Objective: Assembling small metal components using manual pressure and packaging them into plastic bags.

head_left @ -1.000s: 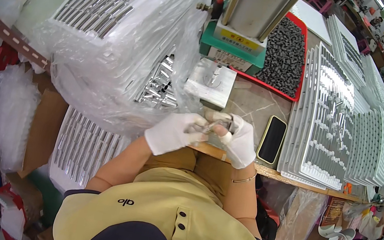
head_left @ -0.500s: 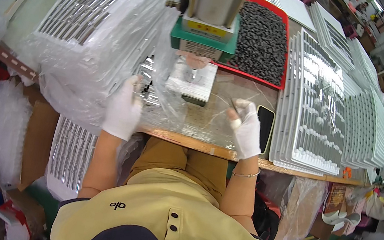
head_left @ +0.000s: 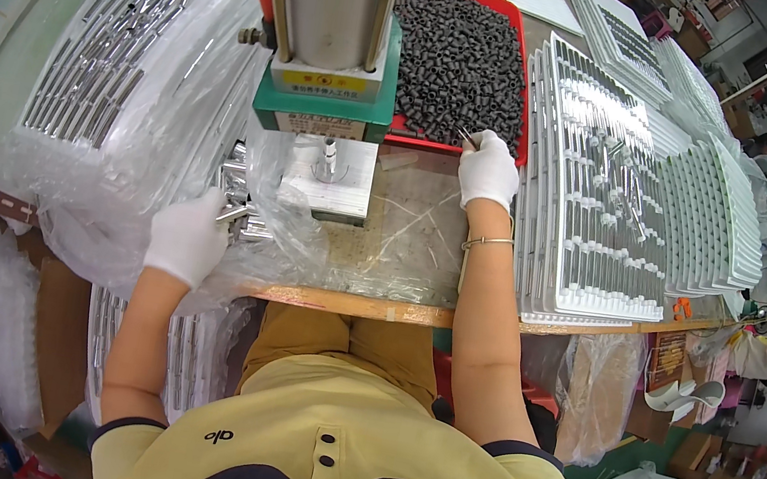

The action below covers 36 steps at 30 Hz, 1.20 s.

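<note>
My right hand [head_left: 489,170], in a white glove, is closed around tweezers [head_left: 465,138], whose tips reach the small black tubular parts [head_left: 453,64] heaped in a red tray [head_left: 527,111]. White-gloved too, my left hand [head_left: 188,235] pinches a short shiny metal tube [head_left: 233,212] beside a small pile of similar tubes [head_left: 253,228] on clear plastic. Between the hands stands a press with a green block [head_left: 323,118]. Under it a metal base plate [head_left: 340,194] carries a small upright pin [head_left: 328,159].
White racks [head_left: 587,299] filled with metal tubes are stacked at the right, more ribbed trays [head_left: 717,219] beyond. Many loose tubes [head_left: 87,104] lie on plastic sheeting [head_left: 135,178] at the left. The wooden table edge [head_left: 362,306] runs before me. Another person [head_left: 759,358] sits far right.
My right hand has moved forward with the tweezers, from above the table to the red tray. My left hand has closed on a tube at the pile. The whole view has shifted.
</note>
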Tool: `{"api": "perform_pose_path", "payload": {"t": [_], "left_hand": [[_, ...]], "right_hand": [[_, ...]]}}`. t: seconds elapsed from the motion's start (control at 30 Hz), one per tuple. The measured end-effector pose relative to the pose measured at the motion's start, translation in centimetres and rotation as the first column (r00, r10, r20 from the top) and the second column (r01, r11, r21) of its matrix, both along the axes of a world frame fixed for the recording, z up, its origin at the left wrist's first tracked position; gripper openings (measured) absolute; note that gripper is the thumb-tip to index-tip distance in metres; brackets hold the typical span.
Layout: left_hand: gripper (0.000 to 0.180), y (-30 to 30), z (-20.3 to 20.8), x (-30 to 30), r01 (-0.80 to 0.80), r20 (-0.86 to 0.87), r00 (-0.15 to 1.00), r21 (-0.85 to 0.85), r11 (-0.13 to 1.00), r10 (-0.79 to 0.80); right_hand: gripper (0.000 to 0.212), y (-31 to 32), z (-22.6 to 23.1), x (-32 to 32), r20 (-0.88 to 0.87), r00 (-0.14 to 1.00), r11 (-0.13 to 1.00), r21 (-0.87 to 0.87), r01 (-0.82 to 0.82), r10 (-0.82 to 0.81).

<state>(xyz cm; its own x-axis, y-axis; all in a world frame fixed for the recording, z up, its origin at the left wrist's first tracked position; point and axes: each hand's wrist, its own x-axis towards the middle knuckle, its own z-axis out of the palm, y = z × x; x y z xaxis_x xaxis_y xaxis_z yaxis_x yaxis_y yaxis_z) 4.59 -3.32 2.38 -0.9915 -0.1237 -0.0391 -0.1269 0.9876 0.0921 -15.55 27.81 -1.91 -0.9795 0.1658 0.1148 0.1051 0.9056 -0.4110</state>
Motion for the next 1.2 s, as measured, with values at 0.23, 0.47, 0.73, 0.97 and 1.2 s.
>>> {"api": "perform_pose_path", "payload": {"t": [0.23,0.47,0.73,0.97,1.2], "left_hand": [[0.035,1.5,-1.2,1.7,-0.078,0.094,0.978,0.993,-0.094,0.188],[0.03,8.0,-3.1,-0.4,-0.274,0.187,0.961,0.545,-0.793,-0.204],[0.014,12.2,-4.0,-2.1,0.034,-0.033,0.997,0.999,-0.008,0.072],[0.015,15.3,-3.3,-2.1,0.469,-0.479,0.863,0.647,0.601,-0.158],[0.017,16.2,-5.3,-2.1,0.394,-0.408,0.906,0.723,0.568,-0.109]], "right_hand": [[0.021,-1.0,-0.7,-2.4,0.111,0.993,0.999,-0.004,0.049,-0.049],[0.017,0.1,-0.2,-0.7,-0.039,0.999,0.996,-0.085,-0.029,0.026],[0.01,2.5,5.8,11.0,-0.064,0.835,0.709,-0.496,-0.502,0.547],[0.01,4.4,8.1,14.4,-0.088,0.801,0.798,-0.072,-0.598,0.592],[0.015,8.1,10.1,13.9,-0.056,0.895,0.896,0.0,-0.444,0.443]]}}
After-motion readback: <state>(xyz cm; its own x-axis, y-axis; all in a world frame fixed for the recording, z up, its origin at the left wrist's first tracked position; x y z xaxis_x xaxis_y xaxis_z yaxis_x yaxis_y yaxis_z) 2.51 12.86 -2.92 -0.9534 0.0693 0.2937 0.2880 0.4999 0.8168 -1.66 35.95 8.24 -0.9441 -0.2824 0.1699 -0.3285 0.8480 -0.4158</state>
